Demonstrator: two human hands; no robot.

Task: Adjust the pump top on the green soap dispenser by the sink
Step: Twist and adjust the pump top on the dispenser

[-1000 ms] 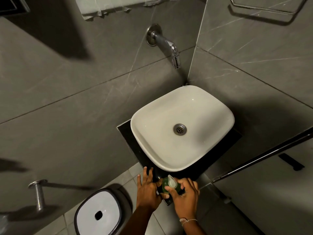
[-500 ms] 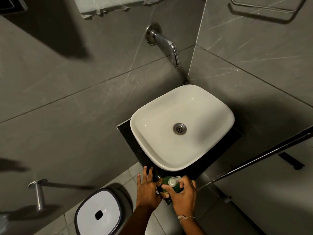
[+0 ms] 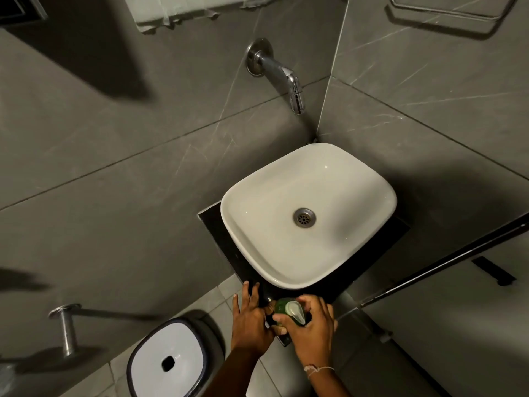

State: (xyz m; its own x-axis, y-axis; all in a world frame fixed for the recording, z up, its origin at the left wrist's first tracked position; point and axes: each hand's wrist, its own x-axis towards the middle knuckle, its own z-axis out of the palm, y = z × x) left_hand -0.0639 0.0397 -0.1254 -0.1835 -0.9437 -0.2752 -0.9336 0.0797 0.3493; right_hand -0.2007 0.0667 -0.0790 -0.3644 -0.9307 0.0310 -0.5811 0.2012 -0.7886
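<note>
The green soap dispenser (image 3: pixel 282 306) stands on the near corner of the black counter (image 3: pixel 213 224), just in front of the white sink (image 3: pixel 252 202). Its white pump top (image 3: pixel 295 311) points toward the lower right. My right hand (image 3: pixel 313 329) curls around the pump top, thumb and fingers on either side of it. My left hand (image 3: pixel 249 319) rests on the counter's edge, thumb against the bottle's left side and fingers spread toward the sink. The bottle's lower body is hidden by both hands.
A chrome tap (image 3: pixel 282 73) juts from the grey tiled wall above the sink. A white-lidded bin (image 3: pixel 169 361) stands on the floor at lower left, with a chrome wall fitting (image 3: pixel 67 329) beside it. A dark-framed glass door (image 3: pixel 446 262) runs at right.
The pump top's spout has swung round under my right hand, from pointing up-left to pointing down-right. My left hand has stayed on the bottle's left side.
</note>
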